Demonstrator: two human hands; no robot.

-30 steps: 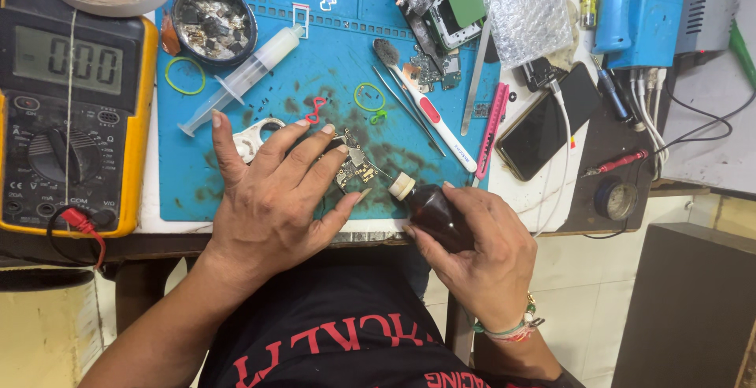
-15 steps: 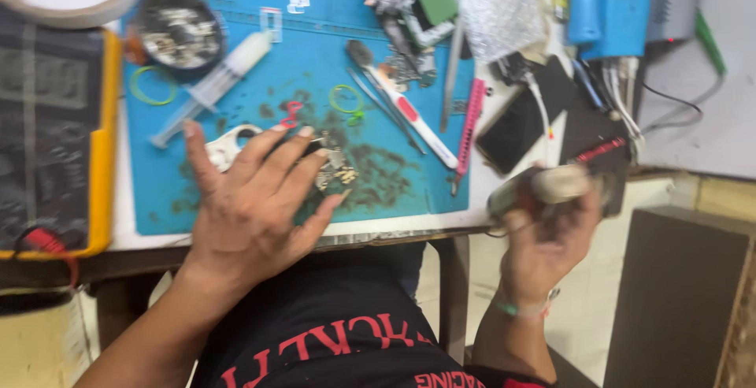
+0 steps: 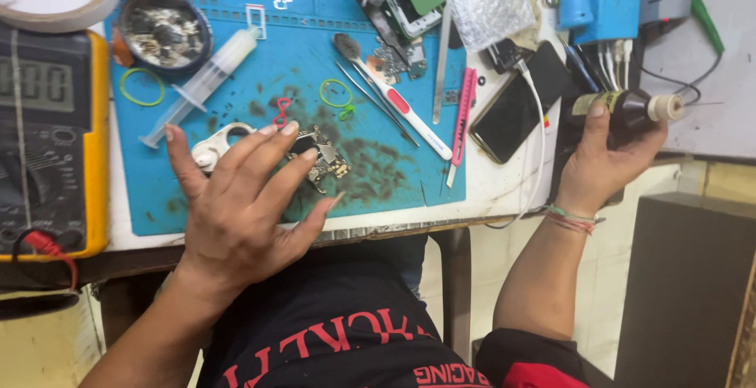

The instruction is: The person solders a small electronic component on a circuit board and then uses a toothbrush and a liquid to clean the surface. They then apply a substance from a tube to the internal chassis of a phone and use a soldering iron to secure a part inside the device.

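Our left hand (image 3: 244, 207) lies spread and flat on the stained blue silicone work mat (image 3: 197, 65), fingers open, their tips pressing down on the small bare circuit board (image 3: 323, 155) with its metal shields. It grips nothing — it only pins the board to the mat, just beside a white plastic part (image 3: 213, 145) and a little red loop (image 3: 281, 110).

Our right hand (image 3: 602, 159) is well off to the right, past the mat's edge, closed around a small dark brown bottle (image 3: 630, 108) with a pale cap. We hold the bottle on its side, cap pointing right, over the dark clutter beside a black phone (image 3: 516, 108) that lies face down with a white cable (image 3: 539, 132) running across it.

What could go wrong, as we judge it: a bottle held sideways may drip if its cap is loose, and the phone and cables sit near below it. We cannot tell from here whether the cap is tight. The board is held only by fingertip pressure — a slip on the smeared mat could push it toward the table edge, which is close to our palm. The clear plastic syringe (image 3: 201, 85), the white-handled brush (image 3: 394, 100) and the metal tweezers (image 3: 442, 61) lie loose near the board, so a careless sweep of either hand could knock them or scatter the bits in the round black tray (image 3: 161, 29)
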